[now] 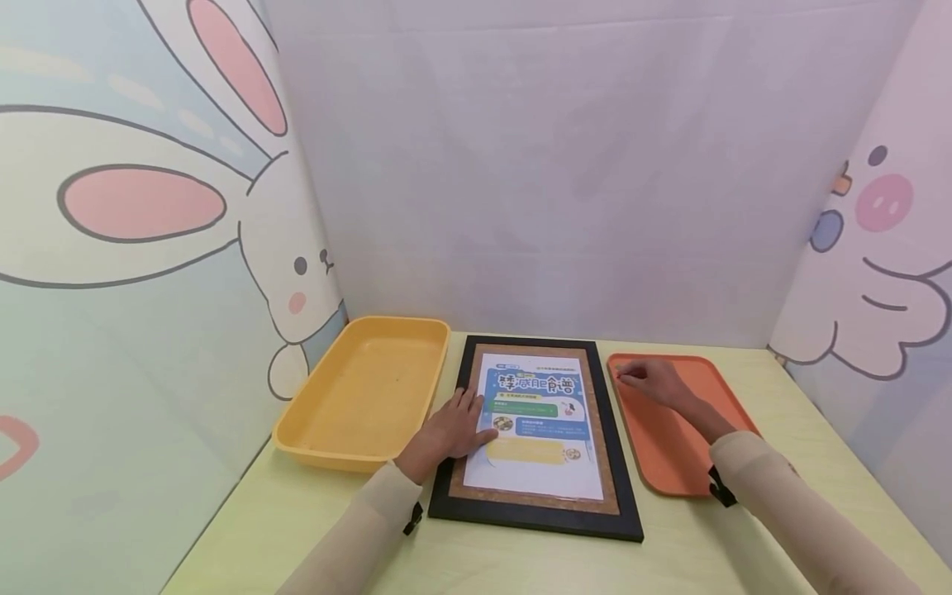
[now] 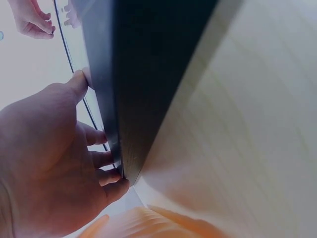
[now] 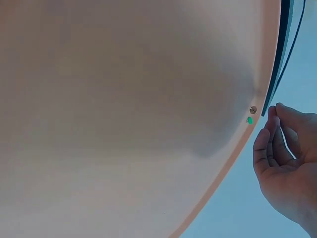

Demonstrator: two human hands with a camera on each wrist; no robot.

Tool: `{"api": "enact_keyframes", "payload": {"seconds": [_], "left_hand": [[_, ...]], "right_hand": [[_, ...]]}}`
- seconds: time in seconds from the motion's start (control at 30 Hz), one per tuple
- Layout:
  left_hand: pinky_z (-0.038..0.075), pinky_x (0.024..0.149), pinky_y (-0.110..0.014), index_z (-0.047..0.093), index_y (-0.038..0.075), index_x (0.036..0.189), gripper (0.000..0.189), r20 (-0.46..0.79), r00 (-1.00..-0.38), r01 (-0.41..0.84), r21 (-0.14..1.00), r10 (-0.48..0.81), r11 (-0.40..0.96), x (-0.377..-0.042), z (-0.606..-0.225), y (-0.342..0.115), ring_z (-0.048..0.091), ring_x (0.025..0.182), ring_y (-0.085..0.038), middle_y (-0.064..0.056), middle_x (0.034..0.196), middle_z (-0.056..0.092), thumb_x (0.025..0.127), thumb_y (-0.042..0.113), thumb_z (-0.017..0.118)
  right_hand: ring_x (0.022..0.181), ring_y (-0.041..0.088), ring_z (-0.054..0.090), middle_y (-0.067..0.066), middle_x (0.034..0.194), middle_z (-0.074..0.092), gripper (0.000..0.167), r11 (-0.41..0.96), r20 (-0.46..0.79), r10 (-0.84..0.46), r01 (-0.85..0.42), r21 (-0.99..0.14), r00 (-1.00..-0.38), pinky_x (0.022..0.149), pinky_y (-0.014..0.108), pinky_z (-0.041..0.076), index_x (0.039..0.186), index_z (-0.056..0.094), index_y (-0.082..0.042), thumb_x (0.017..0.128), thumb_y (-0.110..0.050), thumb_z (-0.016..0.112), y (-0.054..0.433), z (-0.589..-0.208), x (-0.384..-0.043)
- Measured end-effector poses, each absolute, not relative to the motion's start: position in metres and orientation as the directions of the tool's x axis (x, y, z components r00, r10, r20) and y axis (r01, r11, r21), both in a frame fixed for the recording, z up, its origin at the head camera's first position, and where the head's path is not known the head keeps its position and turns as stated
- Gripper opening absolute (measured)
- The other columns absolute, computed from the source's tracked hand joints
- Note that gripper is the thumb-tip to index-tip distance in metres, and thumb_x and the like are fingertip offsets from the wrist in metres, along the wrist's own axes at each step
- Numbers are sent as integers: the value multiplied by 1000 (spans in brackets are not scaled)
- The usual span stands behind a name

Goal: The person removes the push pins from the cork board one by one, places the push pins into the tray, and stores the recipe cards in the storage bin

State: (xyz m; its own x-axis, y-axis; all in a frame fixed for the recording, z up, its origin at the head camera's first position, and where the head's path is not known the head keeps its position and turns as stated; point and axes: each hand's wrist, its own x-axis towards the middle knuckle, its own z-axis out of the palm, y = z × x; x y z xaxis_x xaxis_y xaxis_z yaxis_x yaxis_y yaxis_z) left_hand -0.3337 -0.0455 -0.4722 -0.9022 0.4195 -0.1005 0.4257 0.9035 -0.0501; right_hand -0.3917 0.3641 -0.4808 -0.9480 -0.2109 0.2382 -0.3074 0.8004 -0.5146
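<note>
A cork board (image 1: 537, 501) with a black frame lies on the table, a printed sheet (image 1: 531, 478) on its surface. My left hand (image 1: 454, 426) rests across the board's left side, fingers extended and thumb on the sheet; the left wrist view shows its fingertips along the frame (image 2: 133, 89). Over the far left corner of the orange tray (image 1: 665, 438), my right hand (image 1: 654, 382) has thumb and index finger pinched together. A small dark thing, about thumbtack-sized, shows at these fingertips in the left wrist view. Beside them lie a brass thumbtack (image 3: 253, 110) and a green thumbtack (image 3: 249, 120).
A deep yellow bin (image 1: 372, 388) stands left of the board, close to my left forearm. Pale curtain backdrop (image 1: 535, 182) rises behind the table, with cartoon-printed side panels (image 1: 149, 355) at left and right.
</note>
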Motion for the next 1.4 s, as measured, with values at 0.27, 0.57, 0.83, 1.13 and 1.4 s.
{"api": "enact_keyframes", "payload": {"seconds": [0.27, 0.57, 0.83, 1.13, 1.4], "left_hand": [[32, 122, -44, 36, 5, 161, 83, -109, -904, 419, -40, 413, 907, -333, -469, -46, 28, 155, -34, -16, 168, 30, 102, 62, 51], [32, 122, -45, 36, 6, 161, 84, -113, -901, 424, -31, 418, 905, -333, -471, -45, 27, 155, -34, -16, 168, 30, 102, 63, 51], [31, 123, -44, 34, 5, 162, 84, -112, -900, 428, -29, 422, 904, -334, -471, -46, 26, 156, -34, -16, 169, 28, 102, 63, 50], [32, 122, -45, 36, 5, 161, 83, -105, -898, 431, -21, 426, 902, -335, -472, -45, 28, 155, -35, -17, 168, 30, 102, 63, 51], [32, 122, -47, 33, 6, 162, 85, -108, -905, 411, 37, 412, 911, -339, -477, -48, 25, 156, -34, -16, 169, 27, 102, 62, 52]], "right_hand": [[92, 36, 72, 18, 101, 76, 13, 797, 256, -261, -358, -487, -931, 77, 50, 61, 106, 78, 3, 95, -1, 73, 367, -481, -389], [92, 35, 72, 18, 100, 77, 11, 822, 201, -233, -303, -482, -952, 82, 53, 59, 103, 79, 1, 95, -2, 72, 369, -488, -391], [93, 36, 72, 20, 102, 77, 11, 834, 215, -232, -308, -457, -948, 81, 53, 59, 102, 80, 1, 95, -5, 73, 368, -488, -388], [92, 36, 73, 19, 101, 77, 11, 840, 213, -237, -310, -445, -948, 80, 52, 59, 101, 80, 1, 95, -6, 74, 369, -488, -386], [93, 37, 74, 21, 101, 77, 16, 836, 227, -248, -327, -441, -942, 79, 51, 60, 108, 78, 4, 96, -3, 72, 371, -485, -383]]}}
